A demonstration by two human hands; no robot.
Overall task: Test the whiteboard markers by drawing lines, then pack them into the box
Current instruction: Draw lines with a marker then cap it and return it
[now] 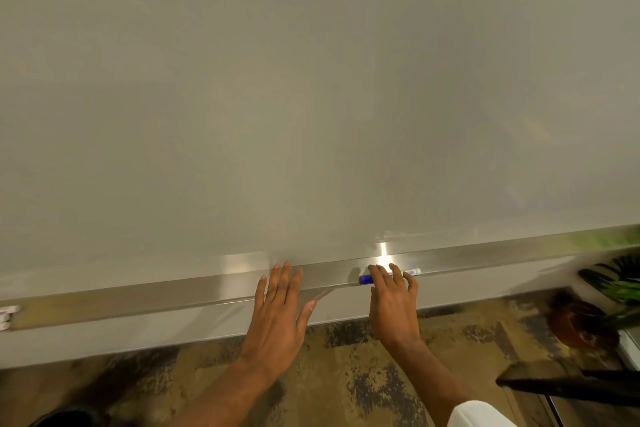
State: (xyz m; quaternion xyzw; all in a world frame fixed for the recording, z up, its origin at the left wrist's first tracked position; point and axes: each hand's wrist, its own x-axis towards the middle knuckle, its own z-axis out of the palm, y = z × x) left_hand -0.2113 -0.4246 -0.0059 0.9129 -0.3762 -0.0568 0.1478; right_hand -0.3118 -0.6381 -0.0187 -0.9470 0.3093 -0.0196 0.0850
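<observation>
A blank whiteboard (311, 97) fills most of the view, with a metal tray (138, 298) along its bottom edge. A white marker with a blue cap (365, 279) lies in the tray. My right hand (393, 302) is over the marker, its fingers curled onto the barrel, and the marker still rests in the tray. My left hand (280, 308) is flat and spread, fingertips at the tray's front edge, holding nothing. More white markers (8, 314) lie at the tray's far left end. No box is in view.
A potted plant (588, 315) stands on the patterned floor at the right. A dark flat object (568, 385) juts in at the lower right. The wall below the tray runs along the floor.
</observation>
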